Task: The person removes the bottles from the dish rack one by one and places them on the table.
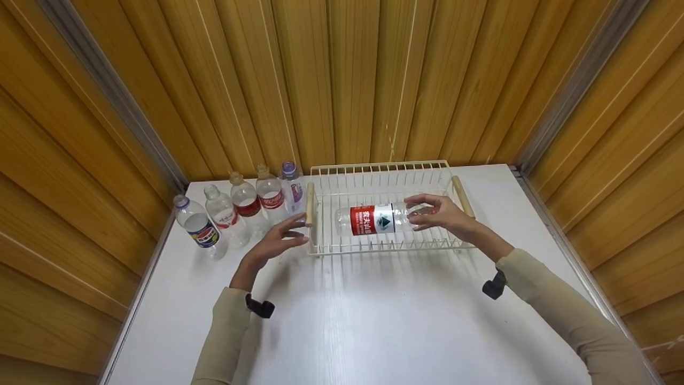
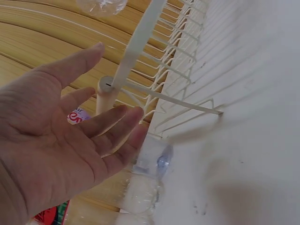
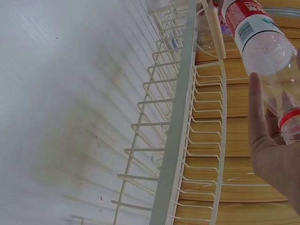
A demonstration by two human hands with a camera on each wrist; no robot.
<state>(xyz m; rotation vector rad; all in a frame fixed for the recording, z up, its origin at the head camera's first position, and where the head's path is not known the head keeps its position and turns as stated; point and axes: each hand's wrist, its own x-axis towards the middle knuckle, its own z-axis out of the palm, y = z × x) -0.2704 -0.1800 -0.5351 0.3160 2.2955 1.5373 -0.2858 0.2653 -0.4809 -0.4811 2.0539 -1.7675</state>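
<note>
My right hand (image 1: 441, 212) grips a clear plastic bottle (image 1: 372, 219) with a red and white label near its neck end. The bottle lies sideways over the cream wire basket (image 1: 385, 250), its base toward the left. In the right wrist view, the fingers (image 3: 256, 108) curve around the narrowing part of the bottle (image 3: 251, 18), just below a red ring. My left hand (image 1: 275, 239) holds nothing; its fingers are loosely bent and spread. Its fingertips are right at the basket's left wooden handle (image 1: 310, 206). The left wrist view shows the palm (image 2: 51, 150) turned up beside the basket frame.
Several empty plastic bottles stand in a slanting row left of the basket, from a blue-labelled one (image 1: 202, 230) to a purple-capped one (image 1: 291, 184). The basket's other wooden handle (image 1: 463, 196) is at the right. Wood-patterned walls (image 1: 352, 80) enclose the white table (image 1: 342, 321).
</note>
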